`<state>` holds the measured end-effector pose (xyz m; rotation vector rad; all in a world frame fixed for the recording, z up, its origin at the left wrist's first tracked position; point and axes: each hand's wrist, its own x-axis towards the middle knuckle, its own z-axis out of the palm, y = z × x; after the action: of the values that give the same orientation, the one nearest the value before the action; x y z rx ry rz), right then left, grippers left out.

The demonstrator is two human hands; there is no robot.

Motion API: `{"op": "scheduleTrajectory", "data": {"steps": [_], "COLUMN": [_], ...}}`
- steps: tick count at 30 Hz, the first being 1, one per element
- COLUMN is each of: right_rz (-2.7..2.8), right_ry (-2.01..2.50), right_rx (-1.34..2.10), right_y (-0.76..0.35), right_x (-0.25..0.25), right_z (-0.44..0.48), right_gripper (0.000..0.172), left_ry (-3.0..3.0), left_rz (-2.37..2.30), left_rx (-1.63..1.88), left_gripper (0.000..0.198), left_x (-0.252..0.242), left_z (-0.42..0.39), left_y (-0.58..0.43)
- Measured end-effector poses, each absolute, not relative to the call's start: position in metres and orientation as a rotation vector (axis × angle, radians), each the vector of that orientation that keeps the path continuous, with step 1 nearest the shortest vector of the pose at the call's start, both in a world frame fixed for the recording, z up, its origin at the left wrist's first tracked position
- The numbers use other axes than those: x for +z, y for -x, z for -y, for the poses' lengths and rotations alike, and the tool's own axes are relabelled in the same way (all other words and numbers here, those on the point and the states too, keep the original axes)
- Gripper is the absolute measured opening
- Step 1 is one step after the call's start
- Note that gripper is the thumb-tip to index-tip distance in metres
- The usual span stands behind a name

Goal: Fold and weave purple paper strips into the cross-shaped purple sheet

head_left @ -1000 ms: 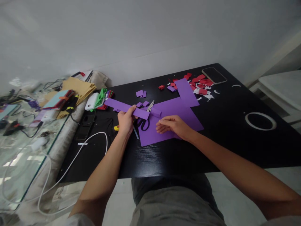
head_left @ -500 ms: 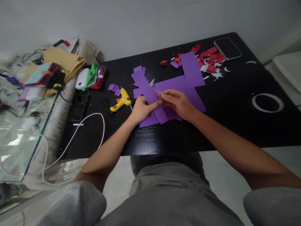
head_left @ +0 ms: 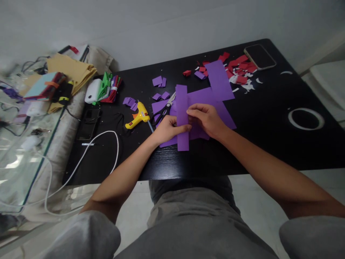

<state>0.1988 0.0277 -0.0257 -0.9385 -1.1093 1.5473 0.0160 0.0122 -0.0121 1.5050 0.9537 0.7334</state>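
A folded purple paper strip (head_left: 182,104) stands nearly in line with my body above the black table. My left hand (head_left: 168,129) grips its lower half, thumb across the front. At its right edge, the thumb and fingertips of my right hand (head_left: 206,118) pinch the paper. Below the hands lie larger purple sheets (head_left: 225,115), and another purple piece (head_left: 219,81) overlaps them at the back. Black-handled scissors (head_left: 164,110) rest on the sheets just left of the strip, partly covered by it. A yellow glue gun (head_left: 138,117) lies left of my left hand.
Small purple pieces (head_left: 157,81) lie behind the scissors. Red and white paper scraps (head_left: 242,68) spread near a phone (head_left: 260,56) at the back right. A white ring (head_left: 320,118) lies at right. A white cable (head_left: 118,144) loops across the left side.
The purple strip has turned from a slant to nearly upright in view and looks narrower. Scissors and small purple pieces behind it have come into sight. Both hands still hold the strip.
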Motion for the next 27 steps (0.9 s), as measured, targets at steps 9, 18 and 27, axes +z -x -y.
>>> {"op": "scheduleTrajectory", "data": {"steps": [9,18,27], "right_rz": [1.098,1.131,1.020], "right_ry": [0.989,0.988,1.045], "right_rx": [1.574,1.567,1.421], "right_y": [-0.1978,-0.2007,-0.2051], "right_x": [-0.0248,-0.0223,-0.0208], "right_z": [-0.0271,-0.0276,-0.0360], "right_gripper": [0.013,0.014,0.015], "left_ry": [-1.527,-1.529,-1.444], "left_rz": [-0.953,-0.948,-0.891], "left_rx": [0.684,0.644,0.483], "left_gripper": [0.037,0.033,0.029], "left_x": [-0.0139,-0.0166,-0.0153], "left_z": [-0.0120,-0.0102,-0.0045], "left_y": [-0.0158,-0.0160,-0.0179]}}
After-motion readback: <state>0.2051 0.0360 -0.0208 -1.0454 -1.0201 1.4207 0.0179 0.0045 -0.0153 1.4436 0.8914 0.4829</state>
